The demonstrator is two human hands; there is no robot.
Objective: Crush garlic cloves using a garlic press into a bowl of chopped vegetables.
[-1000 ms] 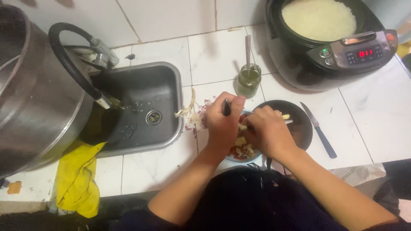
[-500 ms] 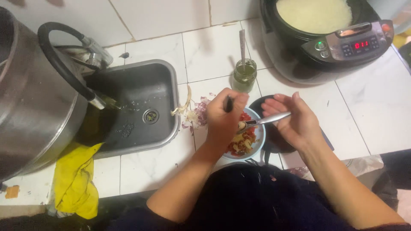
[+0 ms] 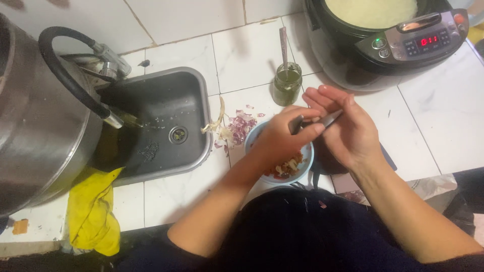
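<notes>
Left hand (image 3: 282, 138) and right hand (image 3: 348, 132) meet over the blue bowl (image 3: 305, 160), both pinching a metal utensil (image 3: 328, 119). Advisable: keep the work centred above the bowl, so scrapings fall inside.

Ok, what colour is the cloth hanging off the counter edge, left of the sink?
Yellow. The cloth shows clearly in the head view, draped below the sink.

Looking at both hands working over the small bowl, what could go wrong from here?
1. The right hand holds a metal blade close to the left hand, so a slip might cut a finger.
2. The light blue bowl stands near the counter's front edge; a push might tip it.
</notes>
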